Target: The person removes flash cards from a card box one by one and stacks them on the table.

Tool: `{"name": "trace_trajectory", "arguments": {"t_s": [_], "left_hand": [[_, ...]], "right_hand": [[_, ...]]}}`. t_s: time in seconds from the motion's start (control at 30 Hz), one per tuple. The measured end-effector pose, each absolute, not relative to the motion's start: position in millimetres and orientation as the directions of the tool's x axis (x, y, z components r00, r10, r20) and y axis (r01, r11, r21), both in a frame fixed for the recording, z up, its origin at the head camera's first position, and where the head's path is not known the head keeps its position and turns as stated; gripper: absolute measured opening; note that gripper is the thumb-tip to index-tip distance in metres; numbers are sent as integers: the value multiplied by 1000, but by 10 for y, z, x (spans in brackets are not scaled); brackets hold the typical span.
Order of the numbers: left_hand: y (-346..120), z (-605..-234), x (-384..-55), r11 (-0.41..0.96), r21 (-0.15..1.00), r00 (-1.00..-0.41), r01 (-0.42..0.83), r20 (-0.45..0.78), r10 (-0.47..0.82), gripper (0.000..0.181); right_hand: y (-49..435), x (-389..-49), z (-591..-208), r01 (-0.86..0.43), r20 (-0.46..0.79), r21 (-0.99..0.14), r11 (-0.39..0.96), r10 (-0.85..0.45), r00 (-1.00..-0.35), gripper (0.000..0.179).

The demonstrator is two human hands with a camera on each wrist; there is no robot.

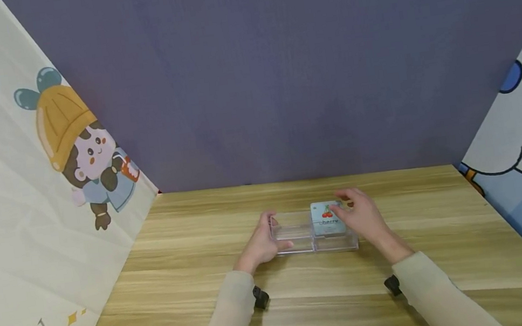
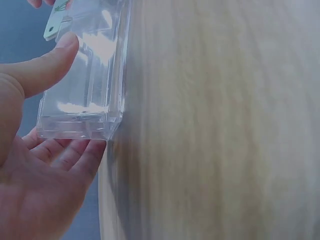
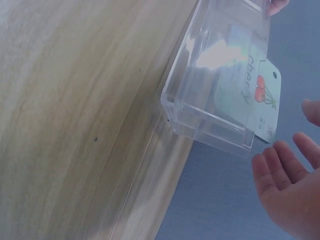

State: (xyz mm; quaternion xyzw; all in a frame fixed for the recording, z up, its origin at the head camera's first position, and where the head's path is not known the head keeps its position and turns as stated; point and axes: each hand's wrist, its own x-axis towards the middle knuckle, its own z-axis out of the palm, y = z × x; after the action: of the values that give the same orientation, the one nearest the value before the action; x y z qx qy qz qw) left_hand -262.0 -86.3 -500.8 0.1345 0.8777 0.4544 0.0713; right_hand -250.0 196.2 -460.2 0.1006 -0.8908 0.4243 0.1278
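A pale cherry card (image 1: 326, 225) stood in the right half of a clear box (image 1: 304, 243), just below and right of the frame's centre, its top above the rim; the left hand (image 1: 260, 245) gripped the box's left end between thumb and fingers; the right hand (image 1: 364, 218), fingers loosely bent, held nothing beside the card; a wooden table (image 1: 171, 304) spanned the lower frame, a dark wall (image 1: 279, 73) the upper.
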Motion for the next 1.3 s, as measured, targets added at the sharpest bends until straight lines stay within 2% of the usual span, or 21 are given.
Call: {"name": "trace_trajectory", "arguments": {"t_s": [0.17, 0.47, 1.3], "left_hand": [[-871, -5003, -2624, 531, 834, -956, 151, -13, 292, 97], [-893, -4993, -2639, 515, 844, -957, 150, -8, 291, 86], [-910, -5015, -2653, 492, 863, -974, 117, 2, 228, 75]], "right_hand": [[1971, -2487, -4589, -302, 331, -725, 619, -71, -941, 43], [2028, -2449, -4557, -289, 329, -725, 625, -54, -943, 40], [2009, -2438, -4498, -305, 335, -710, 635, -77, -939, 44]]}}
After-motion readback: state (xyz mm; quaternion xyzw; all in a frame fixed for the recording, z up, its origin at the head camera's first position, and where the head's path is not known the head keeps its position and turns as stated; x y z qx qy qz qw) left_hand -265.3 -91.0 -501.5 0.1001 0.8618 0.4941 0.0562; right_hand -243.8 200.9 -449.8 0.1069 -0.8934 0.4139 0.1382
